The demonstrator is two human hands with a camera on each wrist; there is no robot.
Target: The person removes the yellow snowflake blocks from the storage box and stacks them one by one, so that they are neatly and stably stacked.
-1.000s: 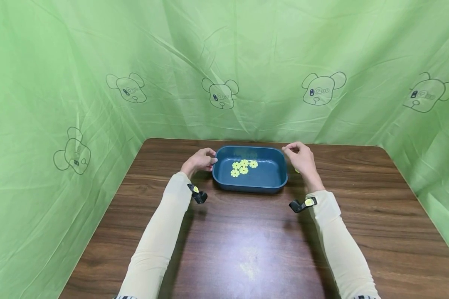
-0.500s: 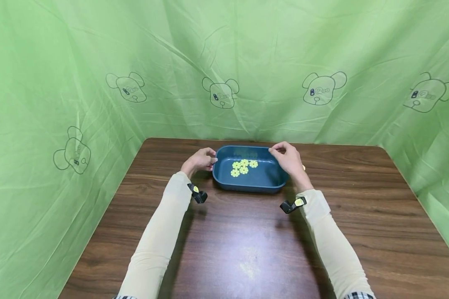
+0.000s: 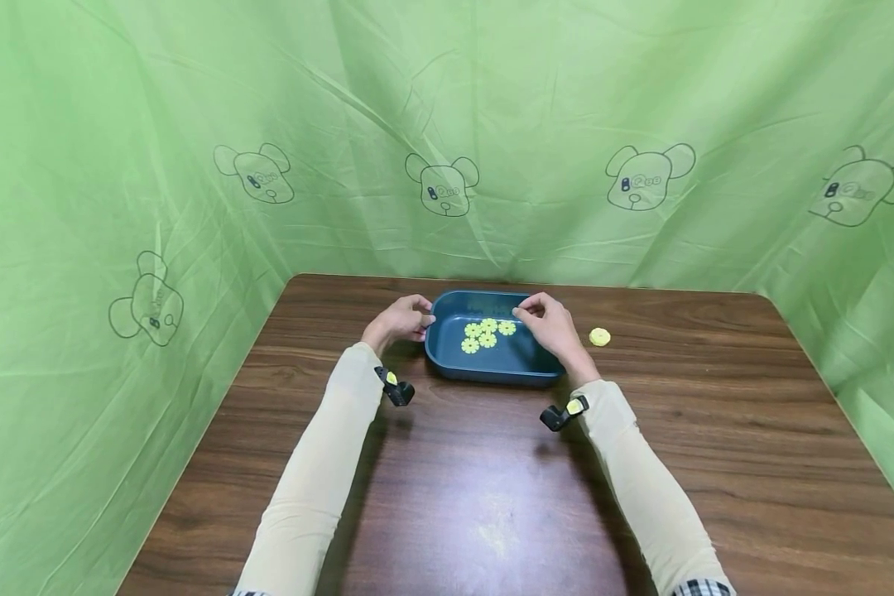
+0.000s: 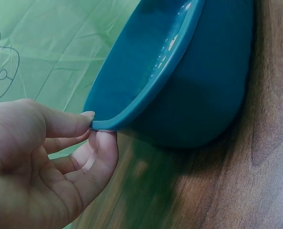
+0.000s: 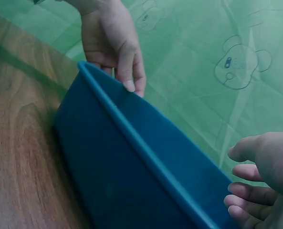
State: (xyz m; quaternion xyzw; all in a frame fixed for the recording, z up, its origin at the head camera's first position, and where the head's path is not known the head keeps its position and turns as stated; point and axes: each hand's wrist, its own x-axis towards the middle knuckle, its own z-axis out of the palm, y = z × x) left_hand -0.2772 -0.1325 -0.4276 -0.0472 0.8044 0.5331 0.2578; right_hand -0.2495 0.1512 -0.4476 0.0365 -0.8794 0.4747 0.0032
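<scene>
A dark blue, rounded rectangular basin (image 3: pixel 492 377) stands near the back of the table. My left hand (image 3: pixel 401 318) grips its left rim, thumb on top and fingers underneath in the left wrist view. Several yellow flower-shaped pieces (image 3: pixel 487 340) lie in a cluster on its floor, left of middle. Over the basin's right half hangs my right hand (image 3: pixel 554 326), fingertips toward the pieces. In the right wrist view its fingers (image 5: pixel 251 193) are loosely bent, the thumb apart from them, and no piece shows between. A small pale-yellow scalloped stack (image 3: pixel 599 337) rests right of the basin.
The brown wood-grain table (image 3: pixel 484 472) carries the basin. Behind and beside it hangs a green curtain (image 3: pixel 536 232) printed with cartoon bear heads, close to the table's back edge. A black camera (image 3: pixel 564 412) is strapped to the right wrist.
My right hand has moved left, from past the basin's right rim to over its inside, uncovering the yellow stack. The left hand stays on the rim, and the flower pieces lie as before.
</scene>
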